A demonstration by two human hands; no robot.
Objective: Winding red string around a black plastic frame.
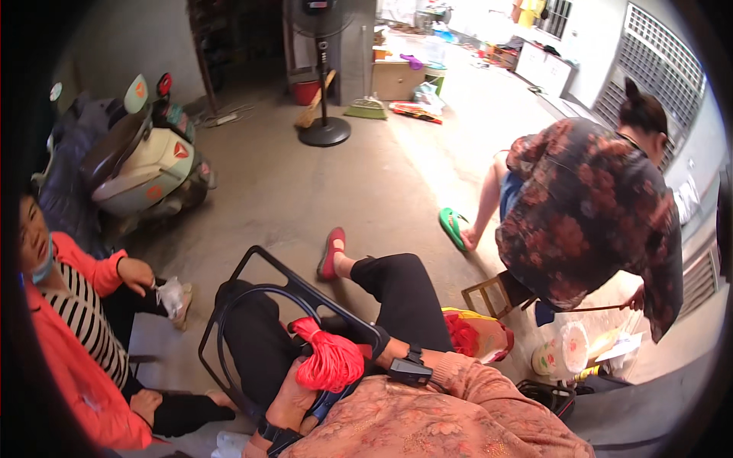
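A looped bundle of bright red cord (330,359) sits over my lap, tied round near its upper end. My left hand (292,395) is closed on it from below, with part of the fingers behind the strands. My right hand (392,351) reaches in from the right beside the lower corner of a black tubular frame (294,271). Its fingers are hidden by the frame and the cord, so I cannot tell what they do. The frame, with a curved inner ring, leans across my thighs. Each of my wrists wears a black strapped device (411,371).
At left, a person in a coral jacket (46,366) sits by a scooter (153,164). At right, another in a floral top (588,221) bends, holding a stick. Beside me are a yellow-red bag (492,336) and a patterned bucket (561,351). A standing fan (324,131) is ahead.
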